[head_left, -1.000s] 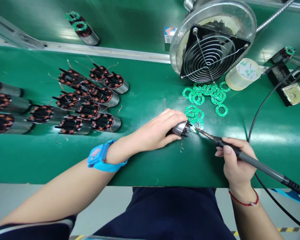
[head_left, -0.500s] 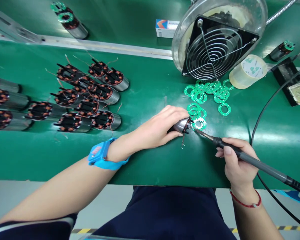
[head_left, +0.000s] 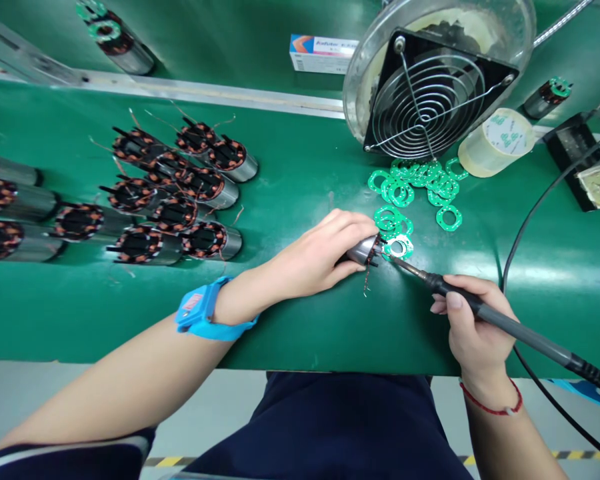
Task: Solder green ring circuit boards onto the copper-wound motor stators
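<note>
On the bench (head_left: 300,333), our left hand (head_left: 330,253) is clamped round a stator (head_left: 362,251) beside the rings (head_left: 393,232); our right hand (head_left: 480,340) grips the iron (head_left: 520,333), tip near the stator's wired end. We seem to be soldering, which calls for steadiness next.

Bare left forearm (head_left: 135,380): extended from near left toward centre. Bare left grip (head_left: 325,253): closed, back upward, fingers (head_left: 354,228) curved, thumb (head_left: 349,269) opposed on the near side. Bare right forearm (head_left: 505,440): angled in from near right. Bare right grip (head_left: 480,330): closed pen-fashion, right thumb (head_left: 459,311) uppermost.
</note>
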`<state>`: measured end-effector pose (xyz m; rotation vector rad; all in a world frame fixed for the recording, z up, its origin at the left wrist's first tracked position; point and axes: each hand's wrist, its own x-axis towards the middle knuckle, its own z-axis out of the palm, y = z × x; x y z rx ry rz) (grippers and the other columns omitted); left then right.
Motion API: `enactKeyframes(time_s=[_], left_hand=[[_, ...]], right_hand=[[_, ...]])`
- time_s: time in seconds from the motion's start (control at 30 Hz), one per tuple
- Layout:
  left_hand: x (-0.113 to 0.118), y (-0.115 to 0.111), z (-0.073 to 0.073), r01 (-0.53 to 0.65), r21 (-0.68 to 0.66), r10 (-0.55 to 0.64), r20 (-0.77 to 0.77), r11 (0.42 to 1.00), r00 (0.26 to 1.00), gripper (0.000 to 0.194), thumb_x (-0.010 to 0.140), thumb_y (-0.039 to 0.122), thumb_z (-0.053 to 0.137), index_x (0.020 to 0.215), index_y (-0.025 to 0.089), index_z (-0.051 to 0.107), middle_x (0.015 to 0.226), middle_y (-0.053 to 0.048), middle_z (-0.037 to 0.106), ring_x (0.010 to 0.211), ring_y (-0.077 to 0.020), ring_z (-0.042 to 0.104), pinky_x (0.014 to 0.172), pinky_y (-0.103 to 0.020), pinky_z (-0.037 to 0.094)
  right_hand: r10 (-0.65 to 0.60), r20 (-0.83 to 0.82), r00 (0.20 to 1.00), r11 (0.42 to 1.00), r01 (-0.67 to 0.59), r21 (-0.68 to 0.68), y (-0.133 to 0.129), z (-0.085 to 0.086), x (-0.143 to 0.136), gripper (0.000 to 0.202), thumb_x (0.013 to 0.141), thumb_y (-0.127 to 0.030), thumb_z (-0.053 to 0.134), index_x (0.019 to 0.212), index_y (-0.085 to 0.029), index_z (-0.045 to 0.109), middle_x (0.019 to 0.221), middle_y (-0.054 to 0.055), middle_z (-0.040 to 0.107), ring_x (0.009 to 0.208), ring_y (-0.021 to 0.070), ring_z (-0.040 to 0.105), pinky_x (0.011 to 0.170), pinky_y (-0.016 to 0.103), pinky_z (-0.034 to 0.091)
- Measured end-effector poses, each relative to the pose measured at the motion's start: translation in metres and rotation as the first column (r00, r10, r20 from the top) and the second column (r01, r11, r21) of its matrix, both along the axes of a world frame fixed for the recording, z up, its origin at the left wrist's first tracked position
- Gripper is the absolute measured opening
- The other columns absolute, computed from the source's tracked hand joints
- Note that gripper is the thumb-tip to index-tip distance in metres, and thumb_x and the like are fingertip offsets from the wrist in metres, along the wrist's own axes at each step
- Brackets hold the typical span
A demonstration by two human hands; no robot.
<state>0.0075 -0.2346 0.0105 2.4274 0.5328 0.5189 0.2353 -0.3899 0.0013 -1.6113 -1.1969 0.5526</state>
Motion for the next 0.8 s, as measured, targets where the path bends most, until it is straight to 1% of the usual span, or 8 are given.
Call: enactKeyframes(time_s=[0.13, 0.23, 0.33, 0.53, 0.67, 0.8], left_hand=[[0.0007, 0.0001, -0.0002, 0.004, 0.012, -0.004, 0.006, 1.000, 1.000, 0.033, 0.098, 0.030, 0.052, 0.129, 0.018, 0.048, 0.126, -0.015, 0.059, 0.118, -0.0272, 0.054, 0.098, -0.045, 0.045], [0.0009, -0.0001, -0.0007, 0.005, 0.016, -0.006, 0.021, 1.000, 1.000, 0.034, 0.098, 0.029, 0.053, 0.129, 0.017, 0.048, 0.126, -0.015, 0.059, 0.117, -0.0273, 0.054, 0.098, -0.045, 0.045], [0.0009, -0.0002, -0.0012, -0.003, 0.016, 0.003, 0.026, 1.000, 1.000, 0.035, 0.097, 0.029, 0.054, 0.130, 0.019, 0.048, 0.125, -0.014, 0.059, 0.117, -0.0275, 0.054, 0.099, -0.045, 0.045], [0.0007, -0.0004, -0.0021, -0.018, 0.018, 0.019, -0.002, 1.000, 1.000, 0.035, 0.097, 0.029, 0.054, 0.129, 0.019, 0.046, 0.125, -0.014, 0.058, 0.118, -0.0271, 0.053, 0.098, -0.044, 0.046], [0.0010, -0.0008, -0.0017, -0.019, 0.004, 0.019, -0.013, 1.000, 1.000, 0.035, 0.096, 0.029, 0.054, 0.129, 0.019, 0.047, 0.125, -0.014, 0.058, 0.117, -0.0280, 0.053, 0.098, -0.045, 0.046], [0.0020, -0.0016, 0.0008, -0.018, 0.018, 0.019, -0.042, 1.000, 0.999, 0.033, 0.096, 0.025, 0.053, 0.127, 0.018, 0.048, 0.125, -0.014, 0.057, 0.115, -0.0277, 0.053, 0.096, -0.044, 0.046]], right_hand=[[0.003, 0.011, 1.000, 1.000, -0.003, 0.007, 0.0006, -0.0006, -0.0001, 0.014, 0.088, -0.030, 0.068, 0.100, -0.023, 0.070, 0.074, -0.001, 0.070, 0.055, 0.0137, 0.067, 0.049, 0.027, 0.055], [-0.002, 0.033, 0.999, 0.999, 0.001, 0.033, 0.0010, -0.0004, 0.0000, 0.015, 0.088, -0.032, 0.067, 0.100, -0.023, 0.069, 0.071, -0.001, 0.069, 0.054, 0.0141, 0.067, 0.048, 0.027, 0.055], [0.000, 0.045, 0.999, 1.000, -0.001, 0.019, 0.0006, -0.0001, 0.0001, 0.015, 0.088, -0.033, 0.066, 0.099, -0.023, 0.069, 0.069, -0.001, 0.068, 0.054, 0.0149, 0.067, 0.049, 0.028, 0.055], [0.015, 0.050, 0.999, 1.000, -0.016, 0.007, -0.0004, -0.0002, 0.0010, 0.015, 0.089, -0.032, 0.066, 0.101, -0.024, 0.069, 0.069, -0.001, 0.068, 0.055, 0.0147, 0.067, 0.050, 0.029, 0.055], [-0.001, 0.059, 0.998, 1.000, -0.001, 0.026, 0.0002, -0.0020, 0.0007, 0.015, 0.088, -0.034, 0.066, 0.099, -0.023, 0.069, 0.068, -0.001, 0.068, 0.054, 0.0150, 0.066, 0.048, 0.029, 0.054], [-0.017, 0.061, 0.998, 0.998, 0.013, 0.064, -0.0006, -0.0010, 0.0011, 0.013, 0.088, -0.032, 0.067, 0.097, -0.024, 0.070, 0.068, -0.002, 0.067, 0.055, 0.0147, 0.066, 0.049, 0.028, 0.052]])
